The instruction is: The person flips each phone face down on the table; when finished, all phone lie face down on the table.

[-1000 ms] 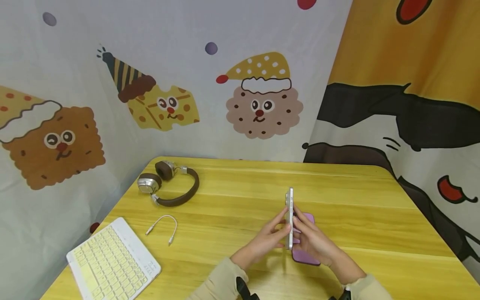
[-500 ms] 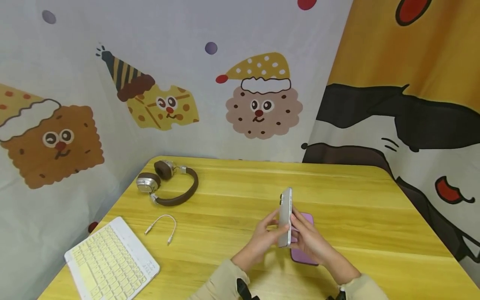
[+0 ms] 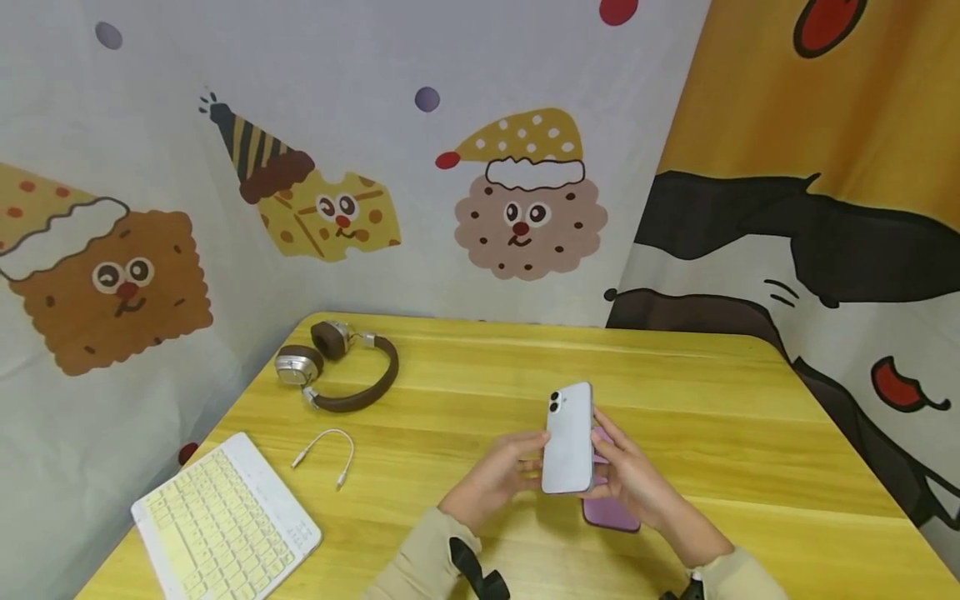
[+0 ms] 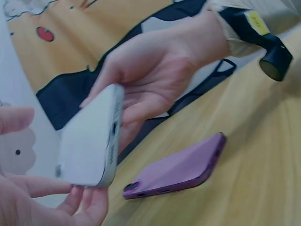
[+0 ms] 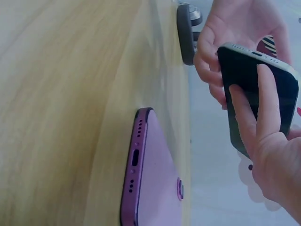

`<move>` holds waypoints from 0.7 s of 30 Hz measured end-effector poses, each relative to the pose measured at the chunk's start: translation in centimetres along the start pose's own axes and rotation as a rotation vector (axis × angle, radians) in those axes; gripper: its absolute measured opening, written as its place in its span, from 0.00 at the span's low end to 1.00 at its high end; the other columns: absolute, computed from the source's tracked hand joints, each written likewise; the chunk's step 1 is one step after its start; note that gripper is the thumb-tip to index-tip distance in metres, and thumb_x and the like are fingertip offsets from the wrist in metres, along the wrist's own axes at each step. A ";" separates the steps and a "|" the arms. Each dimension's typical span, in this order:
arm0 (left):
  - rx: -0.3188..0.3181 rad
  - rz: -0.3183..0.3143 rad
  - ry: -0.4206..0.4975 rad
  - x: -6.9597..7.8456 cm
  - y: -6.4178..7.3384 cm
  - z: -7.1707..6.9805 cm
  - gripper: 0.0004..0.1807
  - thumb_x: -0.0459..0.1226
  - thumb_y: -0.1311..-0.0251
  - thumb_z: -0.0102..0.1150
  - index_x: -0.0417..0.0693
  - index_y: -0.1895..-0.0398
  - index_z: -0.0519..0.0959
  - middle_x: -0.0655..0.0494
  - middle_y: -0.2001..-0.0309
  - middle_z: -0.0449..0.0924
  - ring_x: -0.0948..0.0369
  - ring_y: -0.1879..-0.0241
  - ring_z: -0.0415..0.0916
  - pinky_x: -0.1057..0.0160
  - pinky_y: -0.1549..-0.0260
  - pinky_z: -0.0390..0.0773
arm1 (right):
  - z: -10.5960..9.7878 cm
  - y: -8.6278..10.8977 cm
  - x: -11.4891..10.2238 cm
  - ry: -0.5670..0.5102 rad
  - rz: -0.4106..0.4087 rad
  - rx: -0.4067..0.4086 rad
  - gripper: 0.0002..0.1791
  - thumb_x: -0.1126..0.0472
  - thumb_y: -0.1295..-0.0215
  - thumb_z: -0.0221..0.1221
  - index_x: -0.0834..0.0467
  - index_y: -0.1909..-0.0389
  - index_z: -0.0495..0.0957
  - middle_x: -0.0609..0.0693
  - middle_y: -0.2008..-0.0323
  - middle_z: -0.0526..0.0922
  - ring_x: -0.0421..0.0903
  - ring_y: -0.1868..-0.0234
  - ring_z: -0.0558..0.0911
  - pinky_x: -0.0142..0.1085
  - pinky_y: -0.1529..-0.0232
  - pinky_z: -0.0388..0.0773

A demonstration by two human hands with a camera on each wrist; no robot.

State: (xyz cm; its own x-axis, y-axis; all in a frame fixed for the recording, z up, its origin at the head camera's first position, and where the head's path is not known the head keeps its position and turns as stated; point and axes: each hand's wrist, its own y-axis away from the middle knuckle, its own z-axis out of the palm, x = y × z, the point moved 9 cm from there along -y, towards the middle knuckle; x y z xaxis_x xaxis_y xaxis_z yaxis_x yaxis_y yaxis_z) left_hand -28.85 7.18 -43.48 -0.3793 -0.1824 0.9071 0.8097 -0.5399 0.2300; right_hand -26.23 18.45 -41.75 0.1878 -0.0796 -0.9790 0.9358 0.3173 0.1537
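Note:
A white smartphone (image 3: 567, 442) is held up over the table, its back with two camera lenses facing me in the head view. My right hand (image 3: 637, 483) grips its right side; in the right wrist view, two fingers (image 5: 267, 101) lie across the dark screen. My left hand (image 3: 495, 471) is at the opposite edge. In the left wrist view, its fingertips (image 4: 87, 190) touch that edge while the thumb (image 4: 16, 119) stands apart from the phone. Beneath the right hand, a purple smartphone (image 3: 611, 514) lies on the table, back up, partly hidden in the head view.
Brown and silver headphones (image 3: 356, 398) lie at the table's back left. Nearer are a short white cable (image 3: 351, 450) and a white keyboard (image 3: 225, 517) with yellowish keys. The wooden table (image 3: 465, 375) backs onto a printed cloth (image 3: 337, 50).
The white smartphone has turned from edge-on to showing its whole back. My left hand has shifted slightly left, its thumb moving out toward the phone's left edge. The purple smartphone stays put.

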 end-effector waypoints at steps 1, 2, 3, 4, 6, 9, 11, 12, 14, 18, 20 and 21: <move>-0.004 -0.014 0.020 0.0 0.0 -0.2 0.17 0.45 0.42 0.50 0.40 0.60 0.75 0.56 0.65 0.72 0.60 0.66 0.69 0.60 0.62 0.72 | -0.1 0.0 -0.1 -0.006 0.000 -0.003 0.32 0.50 0.30 0.35 0.46 0.31 0.30 0.60 0.50 0.70 0.50 0.56 0.79 0.51 0.59 0.76; -0.014 -0.030 0.034 0.0 0.0 -0.3 0.15 0.46 0.42 0.50 0.43 0.63 0.75 0.57 0.66 0.71 0.60 0.66 0.68 0.61 0.62 0.72 | -0.1 0.0 -0.1 -0.015 -0.003 -0.015 0.32 0.51 0.30 0.35 0.47 0.32 0.30 0.55 0.52 0.72 0.49 0.57 0.79 0.49 0.60 0.77; -0.016 -0.043 0.042 0.0 0.0 -0.4 0.14 0.47 0.42 0.50 0.45 0.66 0.74 0.57 0.66 0.70 0.60 0.67 0.67 0.61 0.64 0.71 | -0.1 -0.1 -0.1 -0.016 -0.003 -0.016 0.33 0.52 0.29 0.36 0.47 0.32 0.29 0.51 0.55 0.74 0.48 0.58 0.79 0.47 0.61 0.77; -0.016 -0.050 0.046 0.0 0.0 -0.5 0.13 0.47 0.42 0.49 0.47 0.68 0.73 0.56 0.65 0.69 0.60 0.67 0.66 0.62 0.65 0.71 | -0.2 -0.1 -0.1 -0.015 -0.006 -0.016 0.32 0.53 0.29 0.35 0.47 0.32 0.29 0.48 0.57 0.74 0.48 0.59 0.80 0.45 0.63 0.78; -0.011 -0.059 0.047 0.0 0.0 -0.8 0.14 0.48 0.42 0.50 0.47 0.67 0.72 0.56 0.64 0.67 0.60 0.67 0.66 0.62 0.66 0.71 | -0.3 -0.3 0.0 -0.011 0.005 -0.005 0.32 0.56 0.29 0.35 0.46 0.32 0.30 0.48 0.58 0.75 0.47 0.61 0.79 0.42 0.66 0.78; -0.013 -0.064 0.021 0.0 0.1 -0.9 0.20 0.50 0.43 0.50 0.43 0.58 0.71 0.54 0.61 0.66 0.59 0.65 0.66 0.62 0.65 0.71 | -0.5 -0.3 0.4 0.011 0.030 0.025 0.31 0.59 0.30 0.35 0.47 0.31 0.31 0.48 0.59 0.76 0.47 0.61 0.79 0.42 0.68 0.78; -0.022 -0.058 -0.001 0.0 0.3 -0.9 0.24 0.50 0.43 0.50 0.41 0.51 0.69 0.51 0.57 0.67 0.57 0.62 0.67 0.61 0.63 0.71 | -0.6 -0.3 0.6 0.027 0.056 0.045 0.31 0.58 0.29 0.35 0.45 0.31 0.32 0.50 0.59 0.76 0.48 0.61 0.80 0.44 0.67 0.78; -0.027 -0.052 -0.010 0.1 0.3 -0.8 0.27 0.50 0.42 0.49 0.40 0.48 0.67 0.51 0.54 0.67 0.56 0.60 0.68 0.59 0.61 0.72 | -0.7 -0.3 0.6 0.048 0.066 0.054 0.31 0.55 0.29 0.36 0.46 0.31 0.32 0.51 0.58 0.76 0.49 0.62 0.80 0.45 0.67 0.78; -0.040 -0.039 -0.022 0.1 0.5 -0.8 0.30 0.51 0.41 0.47 0.39 0.43 0.65 0.48 0.47 0.65 0.54 0.54 0.69 0.55 0.56 0.72 | -0.8 -0.3 0.7 0.088 0.095 0.075 0.33 0.49 0.30 0.36 0.46 0.31 0.32 0.56 0.57 0.75 0.50 0.62 0.79 0.47 0.66 0.77; -0.059 -0.019 -0.017 0.4 0.5 -0.8 0.31 0.52 0.41 0.46 0.41 0.40 0.63 0.44 0.38 0.57 0.49 0.47 0.68 0.52 0.52 0.70 | -1.0 -0.3 0.5 0.163 0.147 0.079 0.38 0.37 0.35 0.34 0.46 0.31 0.30 0.71 0.49 0.67 0.51 0.63 0.79 0.48 0.66 0.77; -0.064 -0.012 -0.013 0.6 0.5 -0.9 0.32 0.52 0.41 0.45 0.41 0.39 0.62 0.43 0.37 0.55 0.49 0.47 0.67 0.53 0.53 0.71 | -0.9 -0.3 0.5 0.153 0.163 0.055 0.37 0.35 0.36 0.32 0.44 0.32 0.29 0.75 0.43 0.60 0.53 0.61 0.79 0.50 0.65 0.77; -0.064 -0.006 -0.016 0.7 0.6 -1.0 0.33 0.52 0.41 0.45 0.41 0.38 0.60 0.43 0.37 0.54 0.49 0.47 0.67 0.54 0.54 0.71 | -0.9 -0.3 0.5 0.144 0.166 0.035 0.37 0.35 0.36 0.30 0.43 0.32 0.28 0.76 0.41 0.56 0.53 0.60 0.79 0.50 0.64 0.77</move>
State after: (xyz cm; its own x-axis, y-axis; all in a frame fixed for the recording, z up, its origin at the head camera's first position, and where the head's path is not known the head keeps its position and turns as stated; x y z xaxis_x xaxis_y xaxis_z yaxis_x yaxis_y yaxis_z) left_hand -29.10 5.95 -43.04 -0.3768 -0.1659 0.9113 0.7767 -0.5927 0.2132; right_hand -26.67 19.14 -42.40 0.2982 0.1076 -0.9484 0.9056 0.2819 0.3168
